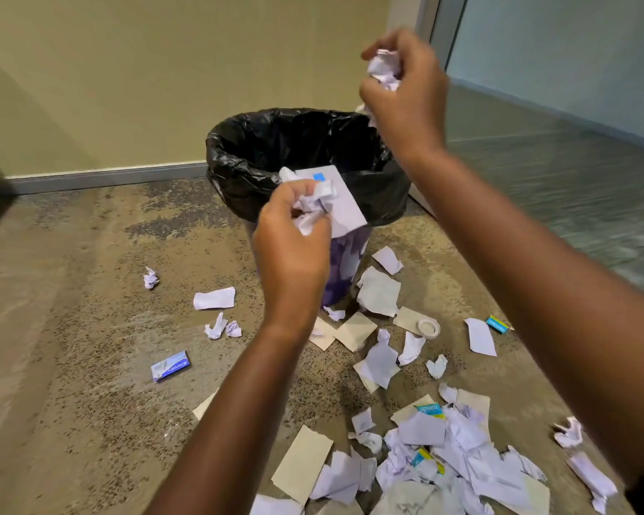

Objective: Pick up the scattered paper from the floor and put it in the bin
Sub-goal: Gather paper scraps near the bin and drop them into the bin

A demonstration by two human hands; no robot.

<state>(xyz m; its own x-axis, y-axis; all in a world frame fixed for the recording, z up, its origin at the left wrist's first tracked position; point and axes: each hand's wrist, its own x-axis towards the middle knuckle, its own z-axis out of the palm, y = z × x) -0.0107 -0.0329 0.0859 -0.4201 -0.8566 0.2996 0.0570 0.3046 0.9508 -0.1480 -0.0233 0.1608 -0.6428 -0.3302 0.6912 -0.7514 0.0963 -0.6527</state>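
Fingers [299, 193] of the left hand [294, 250] are curling round a crumpled bundle [328, 202] over the near rim of the bin [346, 263], while the right hand [409, 94] is gripping a paper wad [384, 66] above the far rim. Dropping, I judge, is the step in hand: both hands are needing to open squarely over the mouth. Inside the black liner [238, 154] nothing is showing. Scattered paper [443, 451] is lying in front of the bin.

The mouth of the bin [344, 262] stands open, a black liner [231, 150] over its rim. The left hand [294, 243], gripping crumpled paper [315, 202], hangs at the near rim. The right hand [409, 94], gripping a paper wad [383, 68], is above the far-right rim. A wall [127, 87] stands close behind and a glass partition [554, 68] just to the right. A dense paper pile [443, 459] covers the near-right floor [90, 366].
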